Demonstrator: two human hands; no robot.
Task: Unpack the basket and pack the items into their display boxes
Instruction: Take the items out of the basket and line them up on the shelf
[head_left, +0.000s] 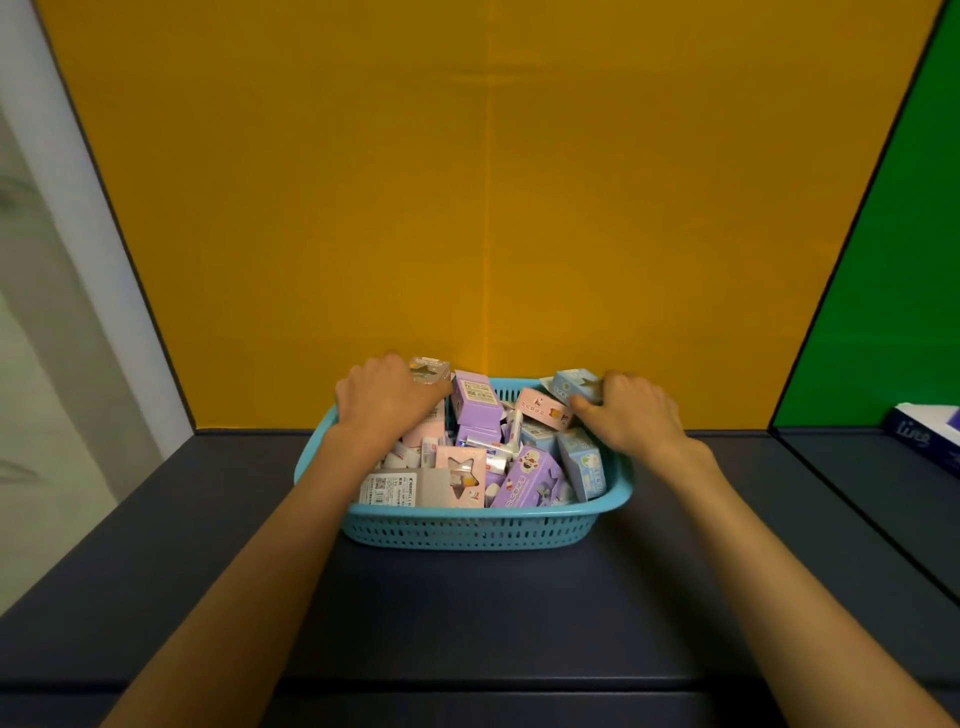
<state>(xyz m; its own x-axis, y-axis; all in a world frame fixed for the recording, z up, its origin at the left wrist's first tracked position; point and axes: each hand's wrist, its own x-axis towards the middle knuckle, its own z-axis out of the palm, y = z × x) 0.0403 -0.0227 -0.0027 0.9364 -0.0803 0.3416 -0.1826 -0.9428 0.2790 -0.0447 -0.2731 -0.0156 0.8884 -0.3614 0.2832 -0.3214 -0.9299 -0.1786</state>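
A light blue plastic basket stands on the dark table, packed with several small purple, pink, blue and grey display boxes and loose white tubes. My left hand reaches over the basket's far left corner and grips a small beige box with a star window. My right hand is at the far right corner, fingers closed on a pale blue box with a star window. An upright purple box stands between my hands. A pink box lies just left of my right hand.
The dark table runs to an orange back wall and a green panel on the right. A blue-and-white carton sits at the right edge. A grey-white wall borders the left side.
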